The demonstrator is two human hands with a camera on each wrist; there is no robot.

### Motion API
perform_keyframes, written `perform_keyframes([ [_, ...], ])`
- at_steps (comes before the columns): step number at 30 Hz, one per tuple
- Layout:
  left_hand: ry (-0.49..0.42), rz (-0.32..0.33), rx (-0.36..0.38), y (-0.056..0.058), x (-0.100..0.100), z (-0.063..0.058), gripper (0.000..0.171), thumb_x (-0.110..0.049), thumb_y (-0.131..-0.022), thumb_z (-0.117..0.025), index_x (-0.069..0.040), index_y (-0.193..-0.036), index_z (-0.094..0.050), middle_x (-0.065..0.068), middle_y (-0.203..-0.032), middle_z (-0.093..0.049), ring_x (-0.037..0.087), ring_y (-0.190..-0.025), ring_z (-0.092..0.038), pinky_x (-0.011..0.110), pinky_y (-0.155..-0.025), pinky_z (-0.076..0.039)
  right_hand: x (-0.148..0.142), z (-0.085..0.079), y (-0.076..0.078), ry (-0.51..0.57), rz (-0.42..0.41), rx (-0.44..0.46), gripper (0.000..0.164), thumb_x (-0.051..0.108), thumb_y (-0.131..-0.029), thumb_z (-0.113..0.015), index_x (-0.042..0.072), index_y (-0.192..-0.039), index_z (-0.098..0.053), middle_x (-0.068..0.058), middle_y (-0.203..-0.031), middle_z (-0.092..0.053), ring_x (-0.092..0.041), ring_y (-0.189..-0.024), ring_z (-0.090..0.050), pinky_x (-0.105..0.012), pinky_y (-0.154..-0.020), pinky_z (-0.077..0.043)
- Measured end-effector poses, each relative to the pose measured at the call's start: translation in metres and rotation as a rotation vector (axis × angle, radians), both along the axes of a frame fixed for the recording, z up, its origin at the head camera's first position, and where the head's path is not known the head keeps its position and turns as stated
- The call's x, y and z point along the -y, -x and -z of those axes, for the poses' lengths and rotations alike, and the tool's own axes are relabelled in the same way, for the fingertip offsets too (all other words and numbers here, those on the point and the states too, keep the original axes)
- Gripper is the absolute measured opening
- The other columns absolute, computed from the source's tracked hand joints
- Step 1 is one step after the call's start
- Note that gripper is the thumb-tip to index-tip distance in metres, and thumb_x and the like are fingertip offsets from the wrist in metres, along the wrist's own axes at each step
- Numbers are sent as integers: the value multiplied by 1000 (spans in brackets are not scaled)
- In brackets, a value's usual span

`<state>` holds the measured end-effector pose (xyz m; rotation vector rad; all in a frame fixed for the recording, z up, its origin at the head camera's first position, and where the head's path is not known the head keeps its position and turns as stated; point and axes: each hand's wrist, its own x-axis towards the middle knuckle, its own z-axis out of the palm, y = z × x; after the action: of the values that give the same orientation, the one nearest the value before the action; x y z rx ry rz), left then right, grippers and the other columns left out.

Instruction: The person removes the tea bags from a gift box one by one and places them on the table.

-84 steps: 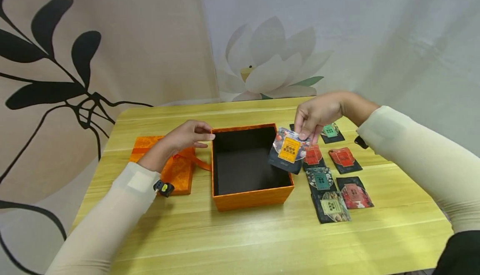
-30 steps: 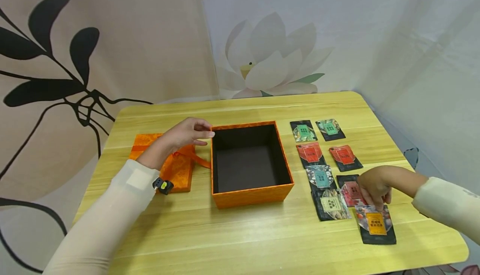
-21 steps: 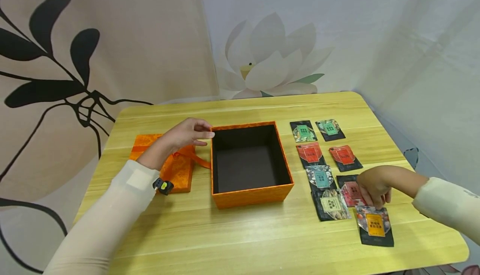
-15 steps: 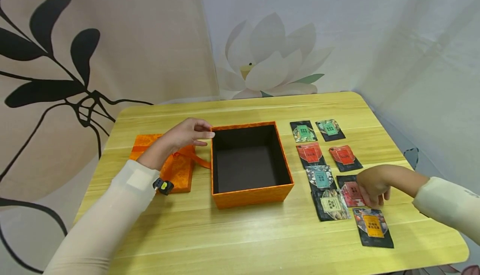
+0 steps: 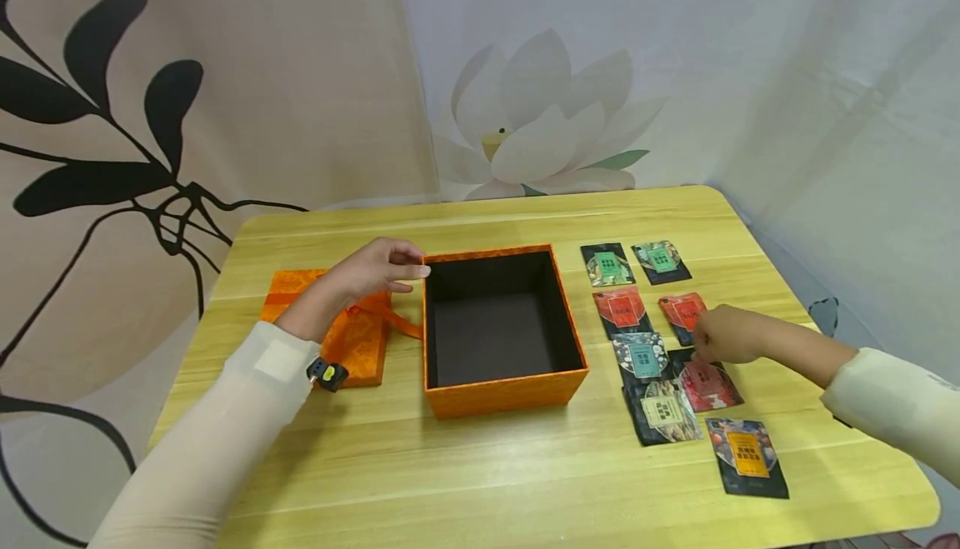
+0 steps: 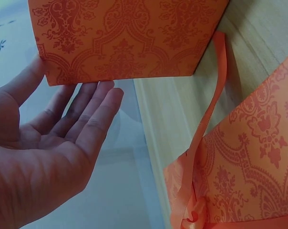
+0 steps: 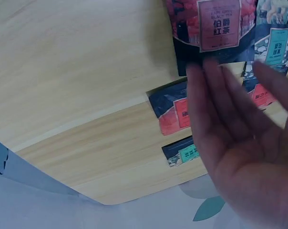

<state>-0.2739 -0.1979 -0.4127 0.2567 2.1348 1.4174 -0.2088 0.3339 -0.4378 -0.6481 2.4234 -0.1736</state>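
My left hand (image 5: 378, 270) is at the back left corner of the orange patterned box (image 5: 506, 395), which stands uncovered with a dark inside. In the left wrist view its thumb lies at the box edge, and its fingers (image 6: 94, 129) reach loosely along another edge. My right hand (image 5: 731, 336) is over the pink-labelled tea packet (image 5: 708, 386), fingertips right at its far edge. The right wrist view shows those fingers (image 7: 199, 105) nearly straight, thumb apart from them. An orange-labelled tea packet (image 5: 746, 457) lies flat nearest the front, with no hand on it.
Several more tea packets (image 5: 642, 361) lie in two columns right of the box, some overlapping. Left of it, under my forearm, is an orange lid (image 5: 363, 341) with a ribbon (image 5: 397, 321). A printed curtain (image 5: 555, 74) hangs behind the wooden table (image 5: 480, 491).
My right hand carried the orange-labelled packet from beside the box to the front right, laid it down and let go. It then moved up to the pink-labelled packet. My left hand stayed put.
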Motion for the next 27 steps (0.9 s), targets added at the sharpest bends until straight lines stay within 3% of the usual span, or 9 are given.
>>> perform_keyframes([
  [4, -1, -1, 4, 0, -1, -1, 49, -15, -105, -62, 9, -144, -45, 25, -140, -50, 48, -136, -47, 57, -113, -43, 8, 3, 6, 49, 38, -146, 16, 18, -97, -72, 3, -91, -73, 2, -75, -64, -9, -61, -53, -31, -57, -47],
  [8, 4, 1, 6, 0, -1, -2, 49, -14, -105, -61, 9, -145, -44, 27, -142, -49, 48, -137, -46, 57, -113, -44, 19, 5, 9, 79, 78, -226, 39, 25, -99, -70, -11, -116, -66, -4, -75, -60, -14, -61, -52, -34, -58, -46],
  [10, 8, 2, 4, 0, -1, -2, 48, -14, -105, -61, 9, -145, -45, 27, -141, -49, 48, -136, -46, 56, -113, -44, 24, 5, 9, 75, 87, -279, 54, 29, -100, -70, -15, -129, -59, -13, -86, -66, -23, -70, -61, -40, -64, -53],
  [13, 9, 2, 0, 0, -1, -2, 47, -14, -106, -61, 9, -144, -46, 26, -139, -50, 48, -135, -47, 56, -113, -44, 33, 6, 8, 65, 107, -362, 69, 36, -101, -68, -15, -142, -49, -31, -120, -64, -42, -100, -67, -56, -84, -57],
  [16, 6, 0, 1, -1, -1, -2, 47, -14, -106, -61, 9, -143, -46, 26, -138, -51, 48, -135, -47, 57, -113, -43, 42, 7, 8, 68, 126, -420, 76, 42, -102, -65, -11, -151, -41, -37, -147, -46, -52, -126, -53, -64, -98, -50],
  [22, 6, 0, -3, -1, 0, -1, 46, -14, -105, -61, 10, -142, -47, 26, -138, -51, 48, -135, -47, 57, -113, -43, 57, 6, 15, 65, 113, -514, 81, 48, -104, -59, -5, -159, -30, -30, -160, -32, -51, -146, -32, -68, -117, -29],
  [27, 6, 2, -4, -1, 0, -1, 46, -14, -105, -61, 10, -142, -47, 26, -138, -51, 46, -134, -48, 57, -113, -43, 68, 4, 24, 76, 136, -551, 82, 54, -105, -53, 5, -164, -24, -22, -169, -21, -45, -155, -15, -72, -121, -14],
])
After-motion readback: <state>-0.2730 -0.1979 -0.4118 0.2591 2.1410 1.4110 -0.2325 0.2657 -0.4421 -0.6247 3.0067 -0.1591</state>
